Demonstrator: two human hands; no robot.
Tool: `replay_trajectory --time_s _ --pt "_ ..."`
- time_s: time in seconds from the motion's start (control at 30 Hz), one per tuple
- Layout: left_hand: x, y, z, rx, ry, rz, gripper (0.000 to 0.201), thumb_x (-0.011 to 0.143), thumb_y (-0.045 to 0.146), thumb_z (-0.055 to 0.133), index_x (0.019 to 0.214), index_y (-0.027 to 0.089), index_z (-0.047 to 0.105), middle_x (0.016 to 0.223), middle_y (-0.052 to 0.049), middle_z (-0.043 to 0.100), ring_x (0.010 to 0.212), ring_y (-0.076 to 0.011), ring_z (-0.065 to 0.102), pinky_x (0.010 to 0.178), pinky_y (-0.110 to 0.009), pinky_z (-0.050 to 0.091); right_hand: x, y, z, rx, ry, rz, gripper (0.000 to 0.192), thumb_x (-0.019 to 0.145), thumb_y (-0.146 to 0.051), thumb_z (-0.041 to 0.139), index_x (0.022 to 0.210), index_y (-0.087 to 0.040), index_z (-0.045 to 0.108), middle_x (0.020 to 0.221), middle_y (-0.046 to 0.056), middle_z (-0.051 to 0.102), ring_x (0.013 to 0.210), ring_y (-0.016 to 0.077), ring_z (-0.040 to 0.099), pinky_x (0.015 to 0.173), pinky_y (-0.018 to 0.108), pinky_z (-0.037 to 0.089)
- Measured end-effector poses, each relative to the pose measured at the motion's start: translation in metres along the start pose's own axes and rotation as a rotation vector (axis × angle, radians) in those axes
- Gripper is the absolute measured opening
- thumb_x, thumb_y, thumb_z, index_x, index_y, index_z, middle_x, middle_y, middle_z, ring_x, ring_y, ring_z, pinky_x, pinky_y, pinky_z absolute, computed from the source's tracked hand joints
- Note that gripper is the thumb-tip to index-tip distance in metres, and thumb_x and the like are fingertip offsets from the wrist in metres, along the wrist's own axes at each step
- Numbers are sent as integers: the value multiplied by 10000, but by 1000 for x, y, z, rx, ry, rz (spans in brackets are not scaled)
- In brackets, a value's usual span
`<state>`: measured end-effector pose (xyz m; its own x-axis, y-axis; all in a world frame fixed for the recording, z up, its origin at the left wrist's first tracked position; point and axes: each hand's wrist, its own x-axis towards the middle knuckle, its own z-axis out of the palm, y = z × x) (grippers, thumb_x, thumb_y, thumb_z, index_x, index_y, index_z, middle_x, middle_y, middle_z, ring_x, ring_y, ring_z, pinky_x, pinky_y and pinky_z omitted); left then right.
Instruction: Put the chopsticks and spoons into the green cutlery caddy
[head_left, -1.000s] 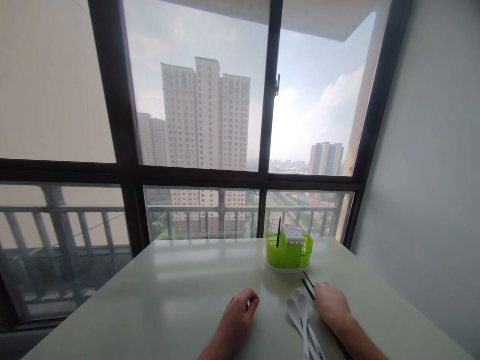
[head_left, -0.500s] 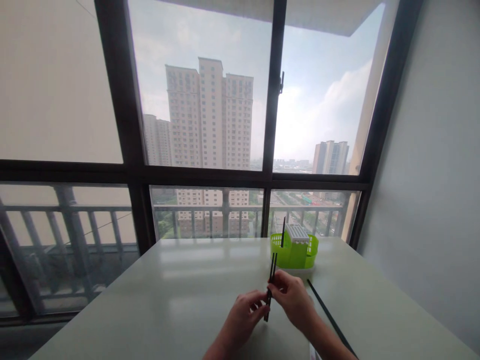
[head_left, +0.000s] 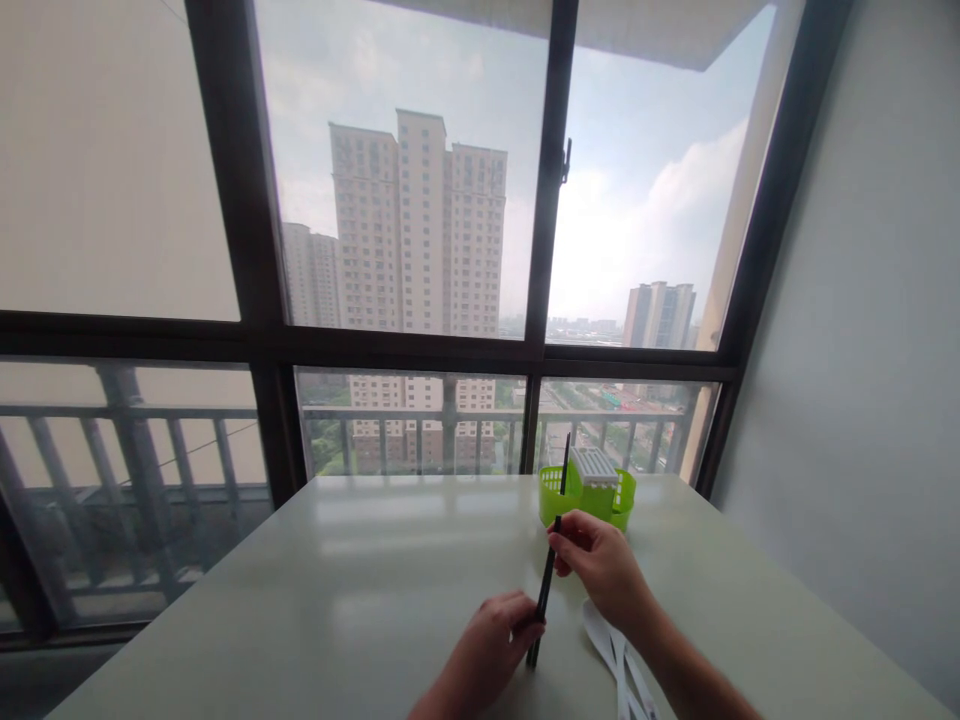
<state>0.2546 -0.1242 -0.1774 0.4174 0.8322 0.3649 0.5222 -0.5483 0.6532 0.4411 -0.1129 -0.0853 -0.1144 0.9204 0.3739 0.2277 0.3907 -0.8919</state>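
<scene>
With my right hand point(head_left: 600, 565) pinching the top and my left hand point(head_left: 495, 645) gripping the lower end of the chopsticks point(head_left: 543, 592), held near-upright above the table point(head_left: 360, 600), uneven pressure may split or drop the pair.

Single head cam, looks fwd & slightly down over table point(head_left: 360, 590) toward window point(head_left: 405, 200); hands near bottom edge.
</scene>
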Motion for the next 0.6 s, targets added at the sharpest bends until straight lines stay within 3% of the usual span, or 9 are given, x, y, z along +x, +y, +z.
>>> replay_trajectory --time_s 0.1,0.2,0.3,0.37,0.47,0.6 --pt "-1 2 0 -9 25 1 126 904 196 578 814 225 662 834 -11 669 768 -153 592 724 -232 425 8 -16 -1 -15 -29 6 319 827 -505 704 817 -186 695 646 7 679 564 160 654 551 251 530" --pt "-1 0 -1 -91 151 -8 160 948 255 547 1030 244 683 937 -37 677 829 -172 615 790 -264 475 33 -35 -20 -13 -10 -3 380 795 -551 726 820 -171 711 652 28 705 578 172 681 563 256 555" --pt "2 -7 -1 -192 324 -59 335 989 362 502 1293 250 587 1049 -62 659 864 -184 623 832 -316 512 81 -56 -57 -40 131 -91 444 768 -582 745 895 -156 729 695 47 734 604 185 709 576 259 571" --pt "3 -12 0 -231 401 -118 365 1000 416 471 1303 237 569 1057 -66 650 867 -190 626 820 -331 522 119 -64 -81 -101 273 -164 439 764 -563 751 907 -149 732 678 48 732 605 185 715 564 242 562" --pt "5 -17 2 -258 442 -174 347 995 451 466 1226 228 596 1042 -64 656 884 -200 636 815 -335 526 166 -60 -99 -253 365 -137 359 824 -491 702 929 -149 729 687 39 733 621 168 721 563 210 537" --pt "5 -17 3 -254 401 -172 325 996 457 459 1178 231 605 1031 -60 659 879 -200 637 840 -342 520 191 -30 -85 -361 288 -3 355 878 -472 665 950 -130 729 699 37 722 621 160 701 556 215 528"
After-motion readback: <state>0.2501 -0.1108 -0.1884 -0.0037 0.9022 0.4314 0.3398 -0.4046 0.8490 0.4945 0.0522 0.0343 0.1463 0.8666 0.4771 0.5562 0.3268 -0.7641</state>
